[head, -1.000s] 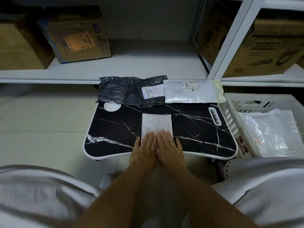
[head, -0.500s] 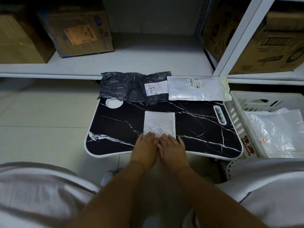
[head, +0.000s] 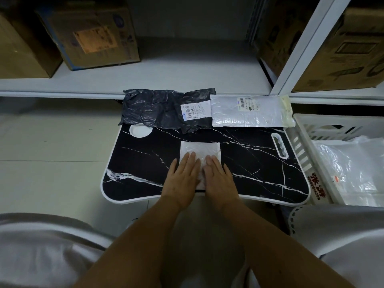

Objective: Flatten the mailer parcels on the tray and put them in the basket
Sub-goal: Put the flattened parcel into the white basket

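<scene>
Three mailer parcels lay on the black marble-patterned tray (head: 145,163). Item one: a small white mailer (head: 200,149), near the middle of the tray toward its front edge, flat on the surface. The left hand (head: 181,179) and the right hand (head: 219,179) both lay palm-down on its near half, fingers straight and close together, pressing on it and gripping nothing; the two hands sat side by side with a narrow strip of the mailer showing between them. Item two: a crumpled dark grey mailer (head: 153,110) with a white printed label (head: 195,110), along the tray's far edge at the left, partly overhanging it. Item three: a silvery-white padded mailer (head: 249,117) with a small label near its top, along the far edge at the right, touching or just overlapping the dark one. Tray fittings: a round white cup recess (head: 140,130) at the far left corner, partly covered by the dark mailer, and a slotted white groove (head: 280,146) at the right side. Item four: a white slatted basket (head: 301,154) just beside the tray's right edge, holding clear plastic packets (head: 349,169). Behind: a white shelf (head: 187,73) bearing cardboard boxes (head: 91,36). Below: light floor tiles (head: 52,146) and the person's grey-clad knees (head: 41,252).
</scene>
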Available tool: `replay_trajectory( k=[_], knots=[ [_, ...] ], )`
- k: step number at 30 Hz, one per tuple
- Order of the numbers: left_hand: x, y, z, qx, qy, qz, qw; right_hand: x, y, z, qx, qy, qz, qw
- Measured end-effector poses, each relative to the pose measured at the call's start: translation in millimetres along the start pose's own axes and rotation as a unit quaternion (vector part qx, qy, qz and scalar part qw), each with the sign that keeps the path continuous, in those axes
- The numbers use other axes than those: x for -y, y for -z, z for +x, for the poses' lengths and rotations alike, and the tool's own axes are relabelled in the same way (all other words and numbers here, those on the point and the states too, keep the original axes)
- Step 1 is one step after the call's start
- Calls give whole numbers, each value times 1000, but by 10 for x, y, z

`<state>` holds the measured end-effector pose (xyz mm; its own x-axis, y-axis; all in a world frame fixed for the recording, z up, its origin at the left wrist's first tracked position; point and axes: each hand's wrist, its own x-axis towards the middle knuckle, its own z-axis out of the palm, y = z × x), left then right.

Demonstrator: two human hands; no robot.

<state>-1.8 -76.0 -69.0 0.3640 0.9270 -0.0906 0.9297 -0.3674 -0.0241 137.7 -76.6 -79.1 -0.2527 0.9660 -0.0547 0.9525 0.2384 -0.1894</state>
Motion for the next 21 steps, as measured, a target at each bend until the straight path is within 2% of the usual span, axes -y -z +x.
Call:
replay_trajectory(
  k=[2, 6, 10, 13, 18, 21],
  knots=[
    [36, 10, 20, 44, -9, 23, 999, -57, 54, 4, 34, 2, -9, 999],
    [50, 10, 75, 79, -8, -9, 997, -63, 121, 89, 81, 14, -58, 995],
    [37, 144, 156, 70, 6, -55, 996, 24, 144, 210, 14, -9, -37, 999],
    [29, 170, 272, 36, 17, -85, 996, 27, 170, 268, -1, 1, -55, 999],
    [41, 157, 367, -20, -3, 3, 1000, 10, 193, 377, -43, 11, -84, 995],
    [62, 139, 390, 7, -13, 32, 999, -16, 146, 423, -21, 19, -72, 997]
  ],
)
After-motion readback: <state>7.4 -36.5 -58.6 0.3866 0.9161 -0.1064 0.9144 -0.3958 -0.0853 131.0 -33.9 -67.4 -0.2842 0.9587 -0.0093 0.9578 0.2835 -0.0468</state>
